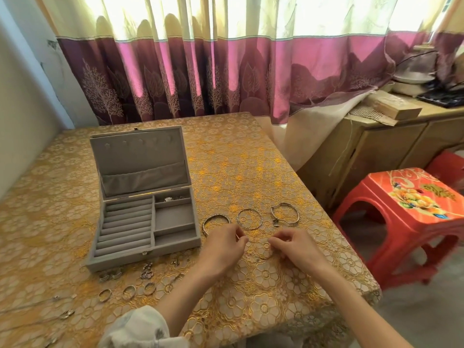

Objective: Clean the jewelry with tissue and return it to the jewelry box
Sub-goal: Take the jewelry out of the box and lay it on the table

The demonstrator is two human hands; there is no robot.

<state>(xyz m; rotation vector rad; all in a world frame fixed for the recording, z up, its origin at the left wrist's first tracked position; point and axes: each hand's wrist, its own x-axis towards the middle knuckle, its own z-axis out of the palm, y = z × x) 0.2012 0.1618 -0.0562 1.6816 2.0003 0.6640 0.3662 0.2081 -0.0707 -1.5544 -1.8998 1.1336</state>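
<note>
The grey jewelry box (140, 209) stands open near the table's (276, 285) left-middle, small pieces in its top right compartment. Both hands, left hand (223, 247) and right hand (293, 246), pinch a thin bracelet (263, 252) beside three bangles (249, 219).

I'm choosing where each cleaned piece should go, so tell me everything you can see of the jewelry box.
The jewelry box is a grey, velvet-looking rectangular case on the gold floral tablecloth, left of the hands. Its lid stands open, showing a row of small hooks and a fabric pocket. The base has ring-roll slots on the left and three compartments on the right; only the far one holds small silver pieces. Nothing grips it.
</note>
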